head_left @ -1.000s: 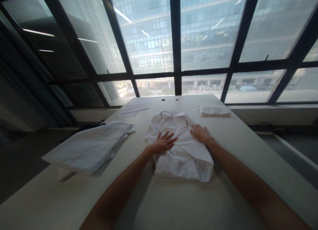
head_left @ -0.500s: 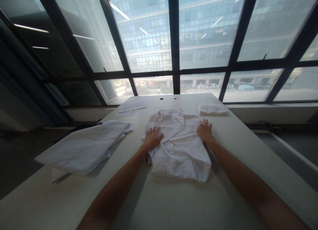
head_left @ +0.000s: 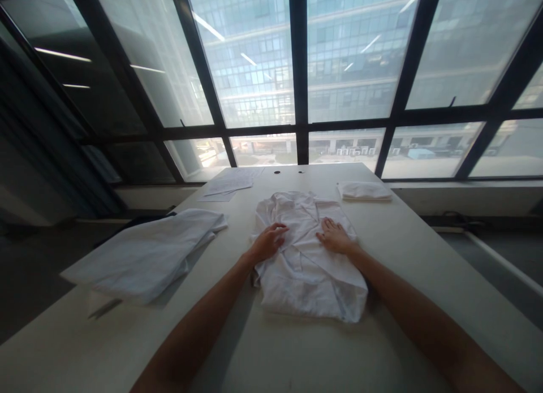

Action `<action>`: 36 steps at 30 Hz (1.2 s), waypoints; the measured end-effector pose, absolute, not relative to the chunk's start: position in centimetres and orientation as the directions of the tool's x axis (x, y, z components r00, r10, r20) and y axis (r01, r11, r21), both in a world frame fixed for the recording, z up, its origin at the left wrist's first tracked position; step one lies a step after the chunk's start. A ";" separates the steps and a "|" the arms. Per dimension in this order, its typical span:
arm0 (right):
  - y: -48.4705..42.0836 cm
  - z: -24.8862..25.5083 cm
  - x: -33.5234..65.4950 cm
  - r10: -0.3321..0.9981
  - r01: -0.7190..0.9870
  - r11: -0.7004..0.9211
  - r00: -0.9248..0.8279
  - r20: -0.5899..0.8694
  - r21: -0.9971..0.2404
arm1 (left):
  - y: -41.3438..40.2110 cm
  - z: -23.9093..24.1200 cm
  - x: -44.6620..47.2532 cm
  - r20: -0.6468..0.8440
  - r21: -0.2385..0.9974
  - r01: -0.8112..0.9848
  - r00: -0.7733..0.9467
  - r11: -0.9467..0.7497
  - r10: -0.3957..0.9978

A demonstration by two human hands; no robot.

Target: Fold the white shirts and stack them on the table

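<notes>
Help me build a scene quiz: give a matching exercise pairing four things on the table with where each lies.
Things:
1 shirt
2 papers
3 folded cloth
4 loose garment

Places:
a far right end of the table
b under the left hand and right hand
c left edge, near side
d far left end

Pairs: 1-b, 2-d, 3-a, 4-c

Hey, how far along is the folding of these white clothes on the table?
Done: one folded cloth lies at the far right. In hand: the partly folded shirt, left hand and right hand resting on it. Left: the loose garment at the left edge.
</notes>
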State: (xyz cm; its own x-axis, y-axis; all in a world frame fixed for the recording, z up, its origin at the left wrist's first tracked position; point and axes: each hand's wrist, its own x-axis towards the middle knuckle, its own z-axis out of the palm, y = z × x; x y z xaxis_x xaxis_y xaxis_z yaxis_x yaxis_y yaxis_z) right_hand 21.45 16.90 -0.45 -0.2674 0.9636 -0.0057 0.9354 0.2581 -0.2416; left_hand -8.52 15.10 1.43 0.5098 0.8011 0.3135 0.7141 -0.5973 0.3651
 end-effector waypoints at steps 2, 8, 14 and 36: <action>17.1 0.5 22.2 0.959 0.940 0.254 -0.275 -0.067 -0.227 | 15.0 2.1 -8.3 0.318 0.526 0.596 0.524 -0.607 0.790; 18.3 3.1 25.0 0.979 0.968 0.157 -0.178 -0.094 -0.196 | 16.3 4.3 -10.4 0.108 0.800 0.491 0.448 -0.345 0.888; 18.9 2.4 26.6 0.992 0.969 0.118 -0.106 0.067 -0.217 | 17.9 1.7 -12.6 0.383 0.378 0.870 0.163 -0.315 0.909; 19.3 -1.9 26.9 0.971 0.964 0.232 -0.221 0.090 -0.133 | 13.6 0.3 -13.0 0.160 0.086 0.902 0.407 -0.423 0.899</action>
State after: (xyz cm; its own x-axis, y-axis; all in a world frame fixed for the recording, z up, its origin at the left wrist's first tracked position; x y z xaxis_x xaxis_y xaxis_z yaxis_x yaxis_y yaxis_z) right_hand 26.92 19.29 -1.89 -0.2212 0.9710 0.0904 0.9636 0.2318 -0.1328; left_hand -12.98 13.56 0.34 0.4067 0.8995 0.1599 0.9019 -0.4232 0.0864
